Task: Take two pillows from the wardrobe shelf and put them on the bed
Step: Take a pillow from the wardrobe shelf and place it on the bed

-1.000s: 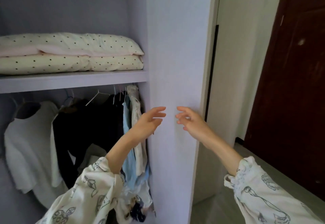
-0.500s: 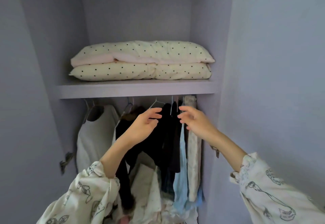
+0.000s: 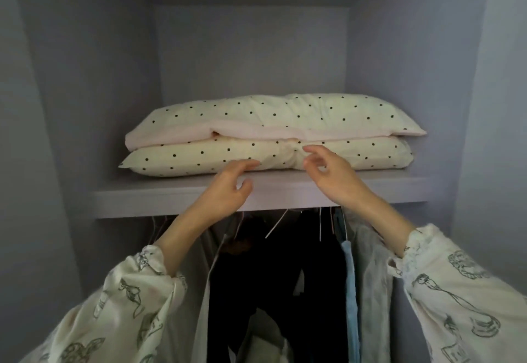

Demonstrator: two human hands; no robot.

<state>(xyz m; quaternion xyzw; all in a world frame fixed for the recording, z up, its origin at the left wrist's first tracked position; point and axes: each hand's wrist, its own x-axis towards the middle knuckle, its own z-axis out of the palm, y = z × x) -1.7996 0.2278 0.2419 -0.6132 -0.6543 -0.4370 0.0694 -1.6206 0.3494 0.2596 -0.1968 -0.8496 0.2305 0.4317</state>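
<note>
Two cream pillows with black dots lie stacked on the wardrobe shelf (image 3: 385, 188). The upper pillow (image 3: 285, 116) has a pale pink edge facing me. The lower pillow (image 3: 199, 155) rests flat on the shelf board. My left hand (image 3: 228, 188) is raised at the shelf's front edge, fingers relaxed, fingertips at the lower pillow's front. My right hand (image 3: 330, 174) hovers just in front of the lower pillow's middle, fingers loosely spread and holding nothing. The bed is out of view.
Below the shelf hang dark clothes (image 3: 273, 277), a light blue garment (image 3: 350, 291) and a grey one on wire hangers. Lilac wardrobe walls (image 3: 94, 106) close in on both sides and behind the pillows.
The view has swung from the wardrobe's side panel to face the shelf. Both hands have risen from hanger level to the front of the lower pillow.
</note>
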